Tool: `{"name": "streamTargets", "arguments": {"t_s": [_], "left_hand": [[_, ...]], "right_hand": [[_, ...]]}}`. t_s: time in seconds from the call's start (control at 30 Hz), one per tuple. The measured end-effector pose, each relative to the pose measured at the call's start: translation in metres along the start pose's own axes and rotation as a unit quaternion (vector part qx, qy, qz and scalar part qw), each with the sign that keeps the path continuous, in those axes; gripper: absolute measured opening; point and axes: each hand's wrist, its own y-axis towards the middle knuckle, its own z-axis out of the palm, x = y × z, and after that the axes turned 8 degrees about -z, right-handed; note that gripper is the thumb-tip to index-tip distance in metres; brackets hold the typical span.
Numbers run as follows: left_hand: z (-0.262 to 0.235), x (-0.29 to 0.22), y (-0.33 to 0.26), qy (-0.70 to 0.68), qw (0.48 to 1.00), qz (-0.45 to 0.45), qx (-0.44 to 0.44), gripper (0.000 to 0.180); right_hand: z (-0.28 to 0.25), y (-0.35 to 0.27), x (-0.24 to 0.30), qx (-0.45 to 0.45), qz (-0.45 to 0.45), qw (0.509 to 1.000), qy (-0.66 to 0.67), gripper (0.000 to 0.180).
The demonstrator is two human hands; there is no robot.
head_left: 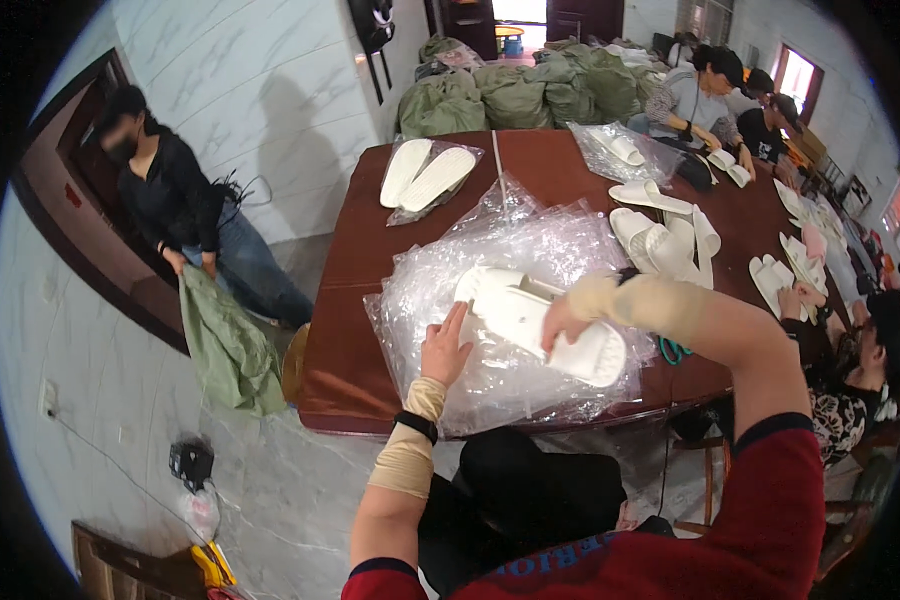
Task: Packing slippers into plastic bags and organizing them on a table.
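Note:
A pair of white slide slippers (515, 308) lies slantwise over a spread pile of transparent plastic bags (420, 270) on the table in front of me. My right hand (567, 322) reaches in from the right and grips the slippers near their middle, its fingertips partly hidden against them. Beside their left end, my left hand (446, 345) rests low over the bags with its fingers stretched out, holding nothing that I can see. Tan wraps cover both my forearms, and a dark band is on my left wrist.
The brown table (342, 310) also bears a bagged slipper pair (428, 178) and loose white slippers (670, 240). Green scissor handles (674, 350) lie right of the bags. Several co-workers sit rightward; a standing person (175, 190) holds a green sack (225, 345). Full sacks (510, 95) stand behind.

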Motion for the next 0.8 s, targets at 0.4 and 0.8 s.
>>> {"name": "streamTargets", "arguments": {"t_s": [0.4,0.8], "left_hand": [[-0.008,0.013,0.001,-0.019,0.997,-0.020,0.075,0.094],[-0.019,-0.013,-0.006,-0.176,0.980,-0.095,0.017,0.082]], "right_hand": [[-0.014,-0.021,0.009,0.090,0.198,0.973,-0.075,0.034],[-0.005,-0.057,-0.007,-0.399,0.042,0.846,0.351,0.029]]}}
